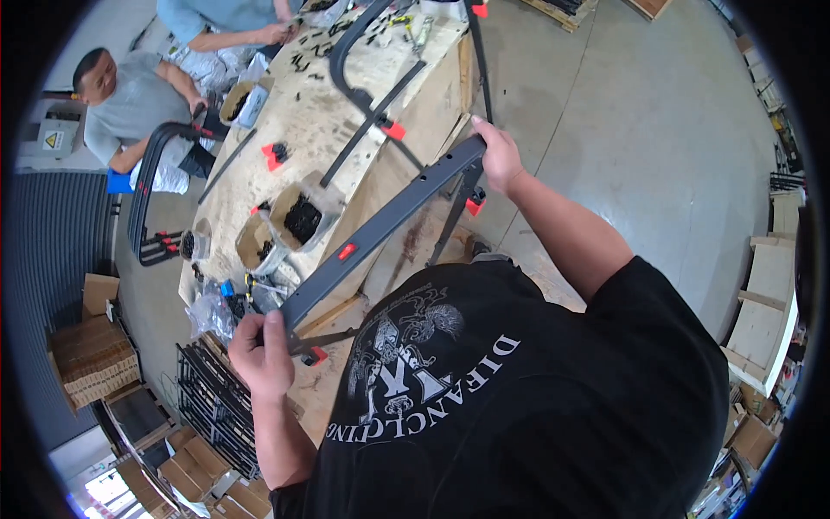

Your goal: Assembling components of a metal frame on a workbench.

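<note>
A long dark grey metal bar (380,235) with a small red label slants across the front of me, over the edge of the wooden workbench. My left hand (264,356) is closed on its lower left end, thumb on top. At the upper right end my right hand (499,157) grips the bar, its fingers partly hidden behind it. Below the bar hang dark legs, one with a red-and-black foot (475,206), another with a similar foot (314,355). Small holes show along the bar's top face.
On the workbench (290,112) stand tubs of black parts (303,218), beside clear plastic bags (210,310) and tools. A curved black frame (354,65) lies across its far part. Two co-workers are across the bench, one holding a curved frame (151,186). Boxes and racked frames (212,406) stand lower left.
</note>
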Demonstrator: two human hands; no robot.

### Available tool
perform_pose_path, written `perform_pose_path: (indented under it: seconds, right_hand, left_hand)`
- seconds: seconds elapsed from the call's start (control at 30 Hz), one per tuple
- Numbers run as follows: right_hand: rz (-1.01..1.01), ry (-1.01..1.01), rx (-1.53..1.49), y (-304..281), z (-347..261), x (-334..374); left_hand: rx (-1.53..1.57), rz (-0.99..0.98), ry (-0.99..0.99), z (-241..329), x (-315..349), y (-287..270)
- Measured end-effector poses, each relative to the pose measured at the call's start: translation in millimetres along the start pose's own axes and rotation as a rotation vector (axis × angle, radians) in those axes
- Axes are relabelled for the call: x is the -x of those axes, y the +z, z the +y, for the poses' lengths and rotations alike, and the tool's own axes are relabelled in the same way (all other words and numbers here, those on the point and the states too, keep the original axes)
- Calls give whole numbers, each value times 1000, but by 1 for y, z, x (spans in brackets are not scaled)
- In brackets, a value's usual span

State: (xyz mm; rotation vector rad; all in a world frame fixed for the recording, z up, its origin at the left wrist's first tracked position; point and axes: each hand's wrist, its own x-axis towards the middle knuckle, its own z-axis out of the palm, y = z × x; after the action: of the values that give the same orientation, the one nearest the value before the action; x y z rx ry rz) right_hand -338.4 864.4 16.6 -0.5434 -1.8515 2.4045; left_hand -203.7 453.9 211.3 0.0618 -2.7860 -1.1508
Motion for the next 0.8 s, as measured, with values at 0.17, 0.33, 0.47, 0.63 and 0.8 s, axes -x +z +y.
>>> perform_pose_path:
  seconds: [0.17,0.33,0.47,0.63,0.8]
  right_hand:
    - [88,-86,-32,-53,-102,-46]
    - [216,-407,236,-115,-207,-142]
    - [252,-746,332,-139,-251,-118]
    - [274,-74,311,-257,-156,-42]
    - [541,371,384,-399,34,78]
  left_hand:
    - [85,15,-37,81,-42,30]
    - [127,-240,-2,121,-98,94]
    - [355,-120,-154,126,-123,187]
    - [490,-87,-108,144,-156,284]
    - [419,7,12,132,-194,329]
